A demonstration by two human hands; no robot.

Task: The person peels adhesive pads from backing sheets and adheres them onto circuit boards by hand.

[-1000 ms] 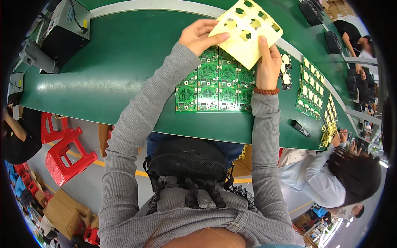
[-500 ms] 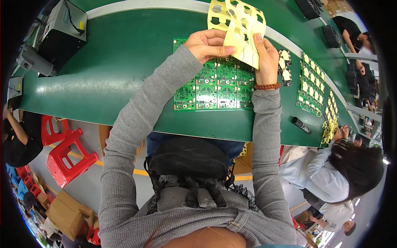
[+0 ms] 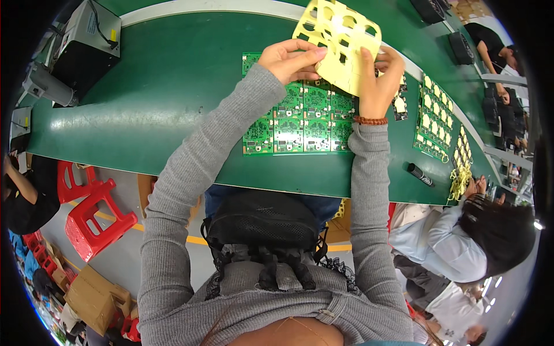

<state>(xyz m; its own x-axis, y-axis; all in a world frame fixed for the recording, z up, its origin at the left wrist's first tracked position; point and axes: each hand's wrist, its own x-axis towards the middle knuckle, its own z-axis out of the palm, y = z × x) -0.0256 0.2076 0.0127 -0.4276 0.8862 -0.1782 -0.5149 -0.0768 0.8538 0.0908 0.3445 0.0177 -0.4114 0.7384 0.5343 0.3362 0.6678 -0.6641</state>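
Observation:
A yellow die-cut sheet with rows of cut-out holes is held up over the far side of the bench. My right hand grips its right edge, thumb on the near face and fingers behind. At the sheet's left edge, my left hand is closed in a pinch, thumb and fingertips on the border; the exact hold is partly hidden. Beneath both hands lies a green circuit board panel with repeated sections, its far part covered by the sheet and hands.
Right of the panel are small dark boards with yellow pieces, a board panel bearing yellow pieces and a black marker. A grey-black machine stands far left. A co-worker in pale clothing sits at right. Red stools stand left.
The yellow sheet has flattened out and shifted slightly right. My right hand has moved right with its edge, and my left fingers have changed their pinch.

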